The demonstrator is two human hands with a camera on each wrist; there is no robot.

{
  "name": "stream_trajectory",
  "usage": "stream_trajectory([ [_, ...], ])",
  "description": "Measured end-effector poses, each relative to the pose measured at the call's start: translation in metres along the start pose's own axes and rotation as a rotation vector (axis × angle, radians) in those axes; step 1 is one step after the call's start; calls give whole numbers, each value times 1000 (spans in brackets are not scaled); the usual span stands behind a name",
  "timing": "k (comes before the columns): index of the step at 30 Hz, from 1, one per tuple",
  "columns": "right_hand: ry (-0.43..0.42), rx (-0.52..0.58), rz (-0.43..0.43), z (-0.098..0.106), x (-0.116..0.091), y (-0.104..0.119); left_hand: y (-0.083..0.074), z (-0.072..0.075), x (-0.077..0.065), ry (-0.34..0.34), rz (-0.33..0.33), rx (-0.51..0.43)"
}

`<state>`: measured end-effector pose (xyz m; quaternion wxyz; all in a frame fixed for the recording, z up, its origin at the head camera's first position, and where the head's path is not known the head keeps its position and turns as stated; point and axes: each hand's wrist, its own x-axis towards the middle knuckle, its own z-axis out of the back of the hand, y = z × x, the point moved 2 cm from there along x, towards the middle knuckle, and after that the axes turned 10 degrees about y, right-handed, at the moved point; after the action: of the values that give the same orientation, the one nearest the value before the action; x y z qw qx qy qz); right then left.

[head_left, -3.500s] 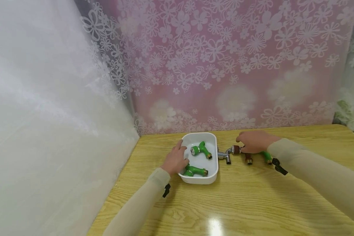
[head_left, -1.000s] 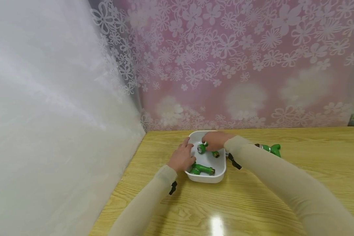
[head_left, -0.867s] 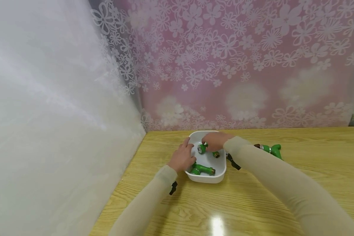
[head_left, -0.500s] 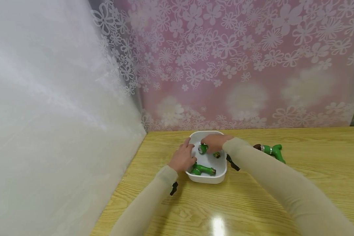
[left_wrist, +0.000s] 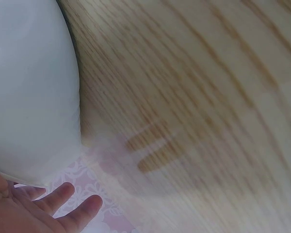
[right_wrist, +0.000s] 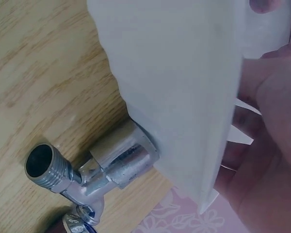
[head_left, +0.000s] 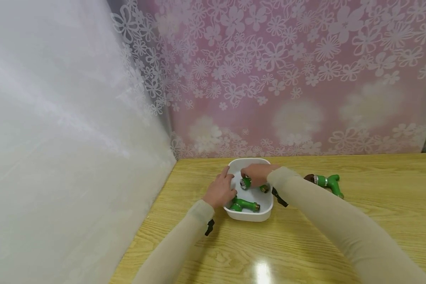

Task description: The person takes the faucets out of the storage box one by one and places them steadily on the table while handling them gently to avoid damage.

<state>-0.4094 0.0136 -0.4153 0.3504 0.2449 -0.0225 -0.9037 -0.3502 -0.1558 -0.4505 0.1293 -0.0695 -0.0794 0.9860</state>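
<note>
A white basin (head_left: 249,217) stands on the table with two green taps in it. My right hand (head_left: 257,174) reaches over its right rim and grips the farther green tap (head_left: 245,183), hiding the middle of it. The nearer green tap (head_left: 247,204) lies along the front wall, partly behind my left thumb. My left hand (head_left: 219,190) rests on the basin's left rim. In the left wrist view its fingers (left_wrist: 82,213) are spread and nearly straight. The right wrist view shows right fingers inside the basin wall, but not the gripped tap.
A chrome tap (right_wrist: 119,155) lies against the basin's right outer wall. Further right on the wooden table (head_left: 262,252) are a brown tap end (head_left: 309,178) and another green tap (head_left: 333,184), partly behind my right sleeve. A flowered pink curtain (head_left: 241,98) hangs behind.
My right hand has moved left from the taps on the table into the basin and taken hold of the farther green tap, which has shifted slightly right and nearer. My left hand stays on the rim.
</note>
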Motion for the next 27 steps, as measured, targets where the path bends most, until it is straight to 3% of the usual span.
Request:
stream_trajectory([
  [27, 59, 5, -14, -1, 1, -1, -2, 2, -3, 6, -5, -16],
])
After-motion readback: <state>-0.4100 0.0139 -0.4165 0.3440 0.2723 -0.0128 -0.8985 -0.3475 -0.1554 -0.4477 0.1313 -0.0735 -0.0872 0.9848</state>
